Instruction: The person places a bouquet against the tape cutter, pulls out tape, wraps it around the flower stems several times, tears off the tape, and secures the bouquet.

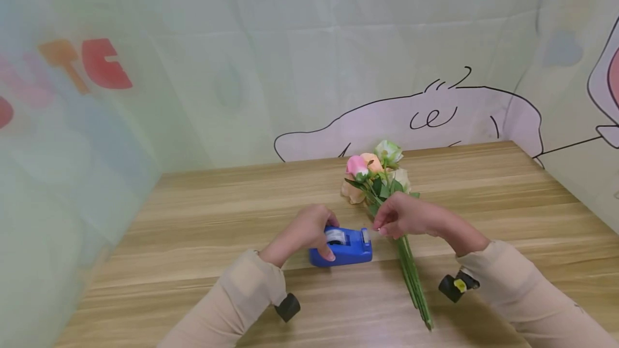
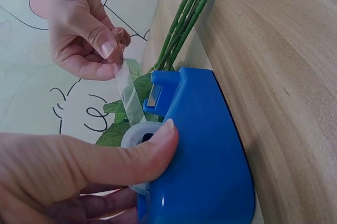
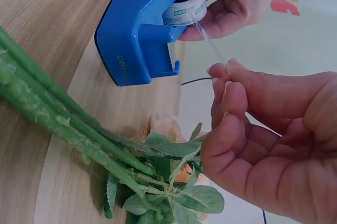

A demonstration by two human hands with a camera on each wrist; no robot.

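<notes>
Steadying the dispenser (image 1: 350, 252), it seems, against the pull, the left hand (image 1: 309, 227) clasps it; right of it, the right hand (image 1: 408, 216) pinches the tape (image 2: 130, 95), holding it straight. Flowers (image 1: 386, 188) lie just right of the dispenser.

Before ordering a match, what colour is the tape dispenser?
The tape dispenser is blue, clearest in the left wrist view.

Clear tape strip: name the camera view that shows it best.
The left wrist view: there the clear tape strip shows broad, running from the tape roll to the pinching right hand. The right wrist view shows it narrower, as a thin slanting band; in the head view it can hardly be made out.
</notes>
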